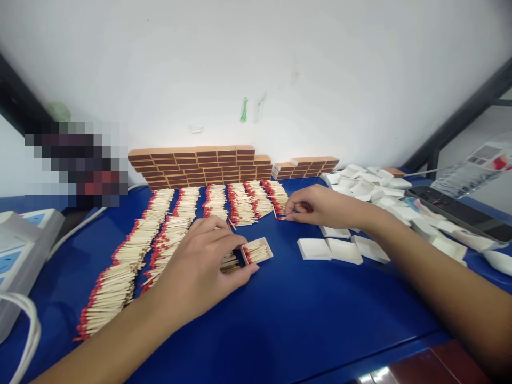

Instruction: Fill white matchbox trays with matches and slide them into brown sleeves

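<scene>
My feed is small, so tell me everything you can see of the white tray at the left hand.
The tray is a small, shallow, open-topped box with low walls, white and apparently thin card. Matches lie side by side in it, red heads at its left end, pale sticks pointing right. It sits slightly skewed, open side up, over the blue table; whether it rests there is unclear. The left hand holds it around its left end.
</scene>
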`<state>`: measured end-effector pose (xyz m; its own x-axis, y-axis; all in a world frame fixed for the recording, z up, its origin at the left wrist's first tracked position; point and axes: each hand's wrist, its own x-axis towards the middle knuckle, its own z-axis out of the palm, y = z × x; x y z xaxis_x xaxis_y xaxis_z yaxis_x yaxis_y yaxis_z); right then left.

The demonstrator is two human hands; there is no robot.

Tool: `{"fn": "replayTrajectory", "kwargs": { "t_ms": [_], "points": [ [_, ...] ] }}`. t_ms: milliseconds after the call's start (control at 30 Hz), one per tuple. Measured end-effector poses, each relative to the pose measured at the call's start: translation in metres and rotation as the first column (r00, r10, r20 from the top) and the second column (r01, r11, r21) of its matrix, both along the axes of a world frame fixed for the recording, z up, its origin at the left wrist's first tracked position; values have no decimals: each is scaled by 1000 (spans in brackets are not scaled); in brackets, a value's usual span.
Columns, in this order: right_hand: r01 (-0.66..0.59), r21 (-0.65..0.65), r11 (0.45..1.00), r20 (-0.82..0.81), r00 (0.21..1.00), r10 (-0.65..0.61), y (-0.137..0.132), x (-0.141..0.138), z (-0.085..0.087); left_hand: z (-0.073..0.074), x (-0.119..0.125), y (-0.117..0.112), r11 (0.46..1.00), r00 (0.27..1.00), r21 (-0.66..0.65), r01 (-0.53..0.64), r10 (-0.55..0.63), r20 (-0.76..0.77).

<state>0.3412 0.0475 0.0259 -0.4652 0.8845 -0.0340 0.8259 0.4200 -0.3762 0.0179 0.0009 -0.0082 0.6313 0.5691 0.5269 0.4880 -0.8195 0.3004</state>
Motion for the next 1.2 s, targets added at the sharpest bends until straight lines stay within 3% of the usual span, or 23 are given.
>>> {"fn": "replayTrajectory", "kwargs": {
  "t_ms": [400, 600, 833, 1200],
  "points": [
    [-20, 42, 999, -31, 999, 21, -13, -11, 8, 0, 0, 0, 1000, 1000, -9, -13, 13, -6],
    [1, -51, 999, 39, 999, 1, -4, -1, 1, 0, 0, 0, 1000, 1000, -9, -14, 14, -14],
    [-7, -13, 1000, 22, 1000, 7, -13, -13, 8, 0, 0, 0, 1000, 1000, -8, -6, 6, 1],
    [19, -84, 996, 104, 994, -11, -12, -5, 6, -1, 0, 0, 1000, 1000, -10, -10, 10, 0]
  ]
}}
